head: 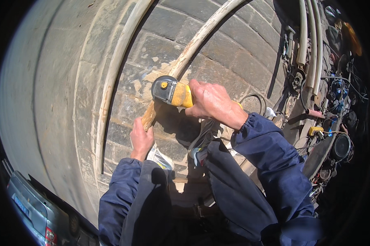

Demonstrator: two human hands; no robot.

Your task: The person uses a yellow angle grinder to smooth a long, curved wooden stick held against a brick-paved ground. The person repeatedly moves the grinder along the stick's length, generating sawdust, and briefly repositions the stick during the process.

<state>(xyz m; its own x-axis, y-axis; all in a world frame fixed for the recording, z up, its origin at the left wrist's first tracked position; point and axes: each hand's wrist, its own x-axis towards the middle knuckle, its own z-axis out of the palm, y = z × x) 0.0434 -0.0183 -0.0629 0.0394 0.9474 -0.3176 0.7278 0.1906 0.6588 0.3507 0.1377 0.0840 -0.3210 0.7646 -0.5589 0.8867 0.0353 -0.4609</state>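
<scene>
A yellow angle grinder (pixel 179 94) is gripped around its body by my right hand (pixel 214 100). Its grey gear head and dark round disc lie over a long wooden pole (pixel 200 32), hiding part of it. My left hand (pixel 142 136) holds the near end of that pole, where the wood looks browner. Beyond the disc, the pole runs away to the upper right, pale with patches of brown. A second pale wooden pole (pixel 112 73) lies to the left on the paving, touched by neither hand.
Several pale poles (pixel 302 33) lie at the upper right beside a hammer (pixel 290 32). Cluttered tools and cables fill the right side, with a yellow power socket block (pixel 315 131) among them. Cable loops (pixel 258 100) lie near my right wrist. A parked car (pixel 34 209) stands at the lower left.
</scene>
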